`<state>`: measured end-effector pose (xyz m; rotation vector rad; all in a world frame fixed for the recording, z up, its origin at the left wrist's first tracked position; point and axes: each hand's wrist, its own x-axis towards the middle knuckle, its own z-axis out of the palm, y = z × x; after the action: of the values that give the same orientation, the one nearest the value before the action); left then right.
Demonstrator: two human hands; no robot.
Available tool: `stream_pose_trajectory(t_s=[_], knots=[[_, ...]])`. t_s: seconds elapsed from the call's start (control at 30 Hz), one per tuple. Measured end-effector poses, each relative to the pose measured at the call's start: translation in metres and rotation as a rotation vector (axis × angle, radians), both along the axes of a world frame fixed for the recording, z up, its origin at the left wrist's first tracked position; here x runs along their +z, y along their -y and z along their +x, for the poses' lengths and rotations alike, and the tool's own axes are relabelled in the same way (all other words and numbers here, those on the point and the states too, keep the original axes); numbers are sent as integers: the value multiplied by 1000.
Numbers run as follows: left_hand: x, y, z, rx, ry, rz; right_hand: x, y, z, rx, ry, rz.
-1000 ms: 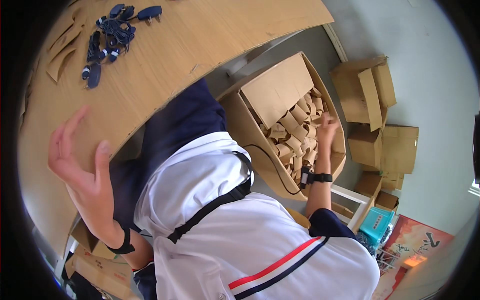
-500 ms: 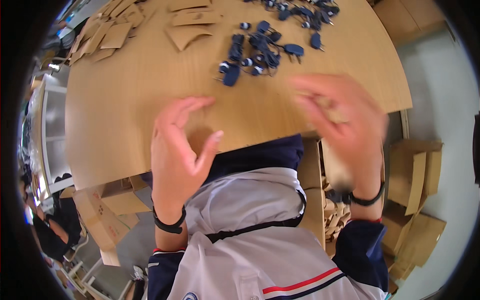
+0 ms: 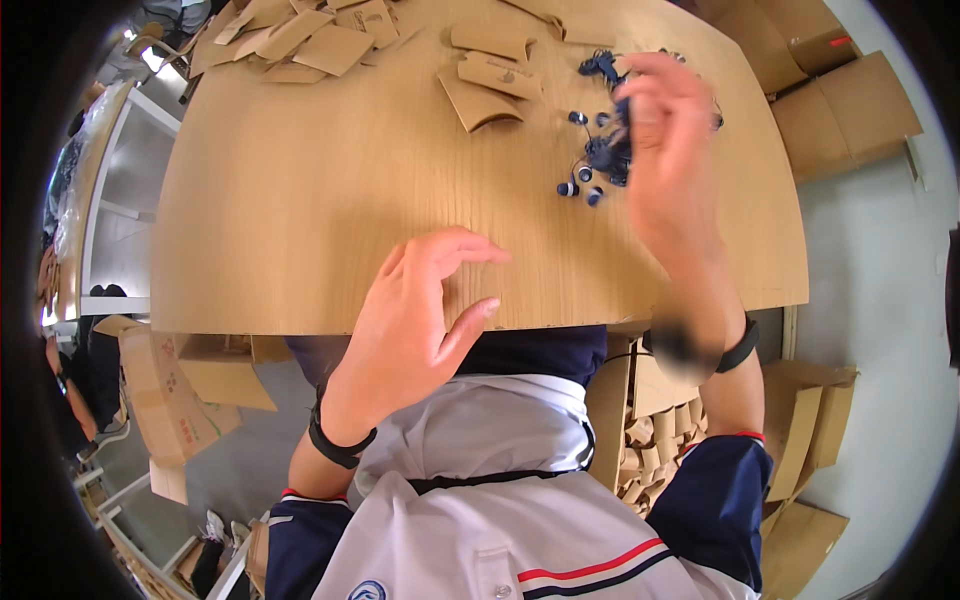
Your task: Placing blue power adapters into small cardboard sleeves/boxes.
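Note:
My left hand (image 3: 420,300) hovers over the near edge of the wooden table (image 3: 300,220). Its fingers are curved, the thumb stands apart, and nothing is in it. Farther off to the right, my right hand (image 3: 672,140) reaches over a heap of dark blue earphones (image 3: 606,155) with bundled cables and pale-rimmed earbuds. Motion smears its fingers, and they cover part of the heap. A dark piece lies by the fingertips, but whether they grip it does not show.
Flat brown cardboard sleeves (image 3: 335,48) lie in a pile at the far left, with more sleeves (image 3: 500,75) at the far middle. Below the table's right front, a carton holds several folded cardboard pieces (image 3: 655,450). Large cartons (image 3: 840,110) stand at right.
My right hand has moved from the table's near right edge out to the earphone heap. My left hand stays curved near the front edge. The view has turned, so the table's contents appear shifted right.

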<state>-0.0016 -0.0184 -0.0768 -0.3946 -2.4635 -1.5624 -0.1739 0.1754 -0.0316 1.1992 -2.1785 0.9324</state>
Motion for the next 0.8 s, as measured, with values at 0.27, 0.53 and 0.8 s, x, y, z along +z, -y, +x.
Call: stream_pose_trajectory(t_s=[0.27,0.53,0.8], knots=[[86,-4,-8,-65,-153,-120,83,-11,45,-1,258,-569],[108,-26,-52,-273,161,667,85,-7,79,174,114,-616],[105,-31,-55,-120,197,658,85,2,100,154,549,-509]])
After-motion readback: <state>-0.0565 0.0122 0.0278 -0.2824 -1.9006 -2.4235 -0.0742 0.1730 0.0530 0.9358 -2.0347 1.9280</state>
